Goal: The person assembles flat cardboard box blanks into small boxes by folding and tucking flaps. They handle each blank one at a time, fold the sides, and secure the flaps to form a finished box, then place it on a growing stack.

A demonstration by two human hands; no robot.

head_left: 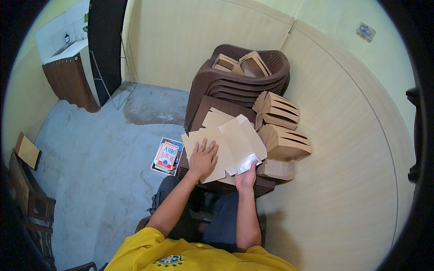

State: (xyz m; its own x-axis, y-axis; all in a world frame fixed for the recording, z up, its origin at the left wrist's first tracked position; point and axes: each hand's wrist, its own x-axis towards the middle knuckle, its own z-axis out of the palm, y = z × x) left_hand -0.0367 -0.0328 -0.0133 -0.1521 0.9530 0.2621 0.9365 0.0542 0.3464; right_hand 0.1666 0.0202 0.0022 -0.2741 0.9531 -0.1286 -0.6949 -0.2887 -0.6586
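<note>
A flat, creased brown cardboard box blank [242, 137] lies over the brown plastic seat [210, 105] in front of me. My left hand [203, 160] rests flat on the cardboard with its fingers spread. At the near right corner, my right hand [246, 177] grips the blank by a flap whose shiny white printed side [247, 163] faces up. Its thumb is on top, and the other fingers are hidden underneath. Another cardboard sheet [214, 119] sticks out beneath, toward the seat's back.
Stacked brown chairs [239, 86] hold folded cardboard pieces [246, 65] on top. Formed cardboard boxes [285, 142] stand to the right, near the panelled wall [339, 149]. A white bin [158, 170] with printed packs sits on the floor at left. Farther back is a sink counter [68, 49].
</note>
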